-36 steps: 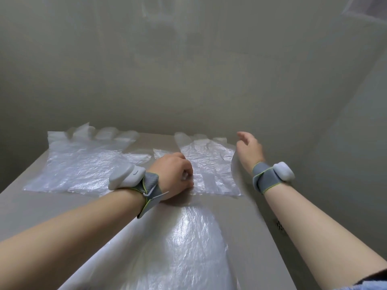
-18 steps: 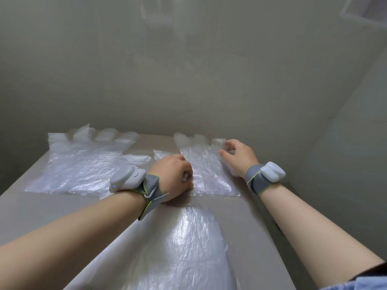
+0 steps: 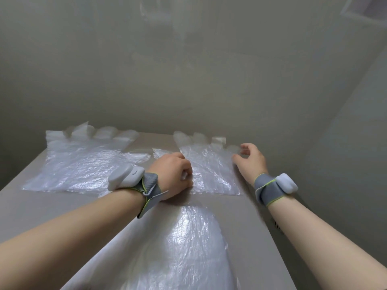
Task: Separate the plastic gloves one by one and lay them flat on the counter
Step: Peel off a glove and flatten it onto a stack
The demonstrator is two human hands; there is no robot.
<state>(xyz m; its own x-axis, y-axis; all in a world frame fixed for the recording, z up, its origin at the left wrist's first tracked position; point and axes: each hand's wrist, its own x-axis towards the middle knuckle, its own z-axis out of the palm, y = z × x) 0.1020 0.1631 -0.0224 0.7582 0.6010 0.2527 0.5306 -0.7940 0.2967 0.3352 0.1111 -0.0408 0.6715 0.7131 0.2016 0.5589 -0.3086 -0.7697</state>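
A: Here, how many gloves lie on the counter (image 3: 240, 208)?

B: Three clear plastic gloves are visible. The far-left glove (image 3: 83, 164) lies flat, fingers towards the wall. The far-right glove (image 3: 209, 168) lies beside it, also flat, fingers towards the wall; the thumbs of the two nearly meet between them. The near glove (image 3: 188, 248) is spread in the foreground and runs off the near edge of the view.

A: And the hands?

B: Two. The left hand (image 3: 173, 174) is curled into a loose fist, knuckles down on the near-left corner of the far-right glove; a bit of white shows inside the fist, though what it is cannot be told. The right hand (image 3: 251, 160) is spread, fingers relaxed and gripping nothing, at the right margin of the same glove by its little finger. Each wrist carries a grey band with a white device, the left wrist device (image 3: 125, 178) and the right wrist device (image 3: 287, 183).

A: What bounds the working area?

B: A plain wall (image 3: 188, 80) rises directly behind the glove fingertips. The counter's right edge runs just beside the right forearm. Bare counter shows at the near left and between the far and near gloves.
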